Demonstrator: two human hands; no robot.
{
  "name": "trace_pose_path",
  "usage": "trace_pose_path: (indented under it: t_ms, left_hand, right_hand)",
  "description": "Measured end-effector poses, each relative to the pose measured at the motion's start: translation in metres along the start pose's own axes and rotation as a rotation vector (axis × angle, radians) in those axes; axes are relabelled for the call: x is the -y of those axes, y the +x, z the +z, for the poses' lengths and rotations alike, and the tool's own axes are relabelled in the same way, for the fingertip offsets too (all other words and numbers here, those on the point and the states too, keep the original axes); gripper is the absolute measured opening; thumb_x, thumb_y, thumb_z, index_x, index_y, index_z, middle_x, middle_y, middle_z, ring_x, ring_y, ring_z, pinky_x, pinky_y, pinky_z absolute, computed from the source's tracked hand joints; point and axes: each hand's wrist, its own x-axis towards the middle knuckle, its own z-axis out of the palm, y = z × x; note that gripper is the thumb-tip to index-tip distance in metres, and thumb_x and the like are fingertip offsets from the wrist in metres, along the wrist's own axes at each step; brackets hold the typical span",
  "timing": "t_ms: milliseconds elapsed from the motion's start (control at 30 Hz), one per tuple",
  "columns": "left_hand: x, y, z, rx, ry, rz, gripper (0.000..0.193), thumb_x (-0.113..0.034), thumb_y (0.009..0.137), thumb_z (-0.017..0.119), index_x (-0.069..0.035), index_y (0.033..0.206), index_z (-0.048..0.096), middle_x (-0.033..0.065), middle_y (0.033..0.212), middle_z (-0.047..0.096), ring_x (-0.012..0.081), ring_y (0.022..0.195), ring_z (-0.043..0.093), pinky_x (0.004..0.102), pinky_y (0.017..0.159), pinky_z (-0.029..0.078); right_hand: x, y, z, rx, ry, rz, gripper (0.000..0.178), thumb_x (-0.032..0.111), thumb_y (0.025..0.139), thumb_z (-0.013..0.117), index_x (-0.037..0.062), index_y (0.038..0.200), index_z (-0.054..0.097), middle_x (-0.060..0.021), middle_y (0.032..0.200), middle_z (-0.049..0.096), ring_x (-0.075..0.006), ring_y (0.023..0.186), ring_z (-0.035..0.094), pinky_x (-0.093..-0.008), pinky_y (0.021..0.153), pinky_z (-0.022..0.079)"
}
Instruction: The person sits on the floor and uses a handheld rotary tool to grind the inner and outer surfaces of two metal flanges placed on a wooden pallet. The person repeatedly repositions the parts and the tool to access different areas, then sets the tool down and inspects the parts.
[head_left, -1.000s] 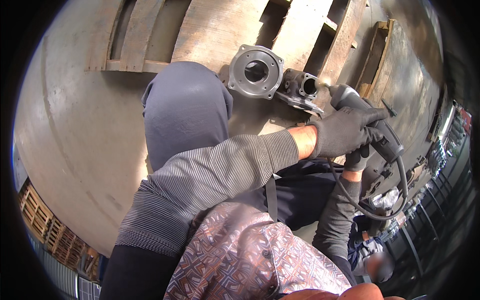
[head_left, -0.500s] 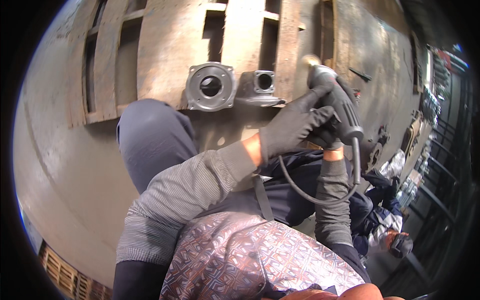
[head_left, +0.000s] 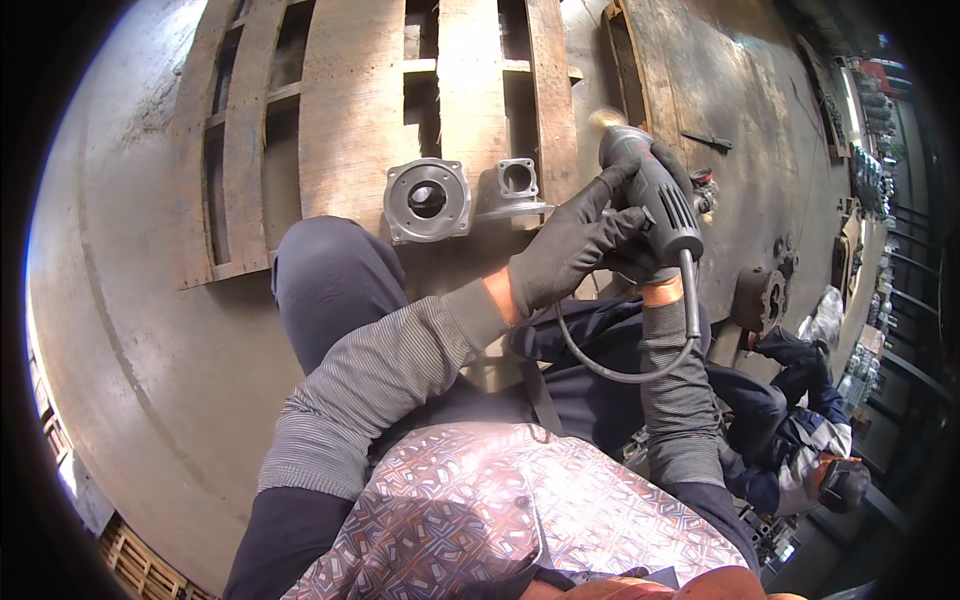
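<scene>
A grey-and-black corded power grinder [head_left: 668,205] is held tilted in front of me, a small round yellowish head at its far tip, blurred. My right hand [head_left: 640,262], in a black glove, wraps round its body from beneath and is partly hidden by it. My left hand [head_left: 565,245], gloved too, is closed against the left side of the tool, one finger reaching up toward its front. Left of the hands, a round grey metal housing with a central bore [head_left: 428,201] rests at the near edge of the pallet. Beside it is a smaller flanged metal part [head_left: 516,190].
The wooden pallet [head_left: 350,110] has open gaps between its boards. The grinder's cord [head_left: 625,378] loops below my hands. A dark slim tool [head_left: 707,141] and a round metal part [head_left: 760,300] lie to the right. Another person [head_left: 800,450] crouches at the lower right.
The view has shifted, so the housing and pallet appear slightly lower. Both hands keep hold of the grinder, which sits slightly further left in the picture. More of the crouching person shows.
</scene>
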Motion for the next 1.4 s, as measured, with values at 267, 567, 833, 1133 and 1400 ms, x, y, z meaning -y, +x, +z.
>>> trace_pose_path:
  t_ms: [267,567,833,1133,1400]
  left_hand:
    - [0.010,0.005,-0.006,0.039,0.070,0.024,0.070,-0.024,0.108,0.064,-0.012,0.167,0.029,0.0120,0.141,0.063,0.0187,0.117,0.069,0.0387,0.096,0.064]
    - [-0.049,0.003,-0.017,-0.189,-0.074,-0.414,0.071,-0.053,0.102,0.066,0.007,0.136,0.052,0.0220,0.116,0.070,0.0274,0.095,0.077,0.0379,0.083,0.069]
    - [-0.141,0.010,-0.053,-0.290,0.637,-0.052,0.054,-0.030,0.106,0.066,0.011,0.138,0.050,0.0201,0.113,0.071,0.0244,0.100,0.076,0.0294,0.081,0.063]
    - [-0.164,0.012,-0.073,-0.500,0.681,0.202,0.037,-0.028,0.107,0.065,0.005,0.123,0.058,0.0106,0.101,0.066,0.0182,0.087,0.072,0.0282,0.073,0.060]
    - [-0.153,0.028,-0.072,-0.561,0.799,0.126,0.043,-0.033,0.109,0.061,0.003,0.132,0.059,0.0149,0.106,0.068,0.0215,0.091,0.073,0.0283,0.074,0.060]
  right_hand:
    - [-0.006,-0.002,0.001,-0.025,-0.131,-0.157,0.061,0.024,0.094,0.075,0.0018,0.147,0.055,-0.0194,0.138,0.062,-0.0331,0.124,0.064,-0.0459,0.107,0.054]
    - [-0.019,0.030,0.013,0.148,-0.819,-0.468,0.065,0.029,0.086,0.072,0.0071,0.145,0.060,-0.0134,0.145,0.062,-0.0359,0.137,0.056,-0.0490,0.115,0.044]
    - [-0.060,0.043,0.060,0.100,-0.691,0.187,0.078,0.031,0.089,0.083,0.0088,0.155,0.047,-0.0205,0.145,0.060,-0.0393,0.132,0.058,-0.0471,0.112,0.048]
    - [-0.140,0.028,0.086,0.603,-0.547,0.753,0.106,0.067,0.076,0.082,-0.0047,0.148,0.054,-0.0301,0.138,0.066,-0.0404,0.129,0.066,-0.0443,0.109,0.051]
    - [-0.143,0.042,0.139,0.856,-0.680,0.796,0.064,0.052,0.077,0.082,-0.0005,0.114,0.078,-0.0242,0.116,0.076,-0.0351,0.108,0.076,-0.0428,0.094,0.059]
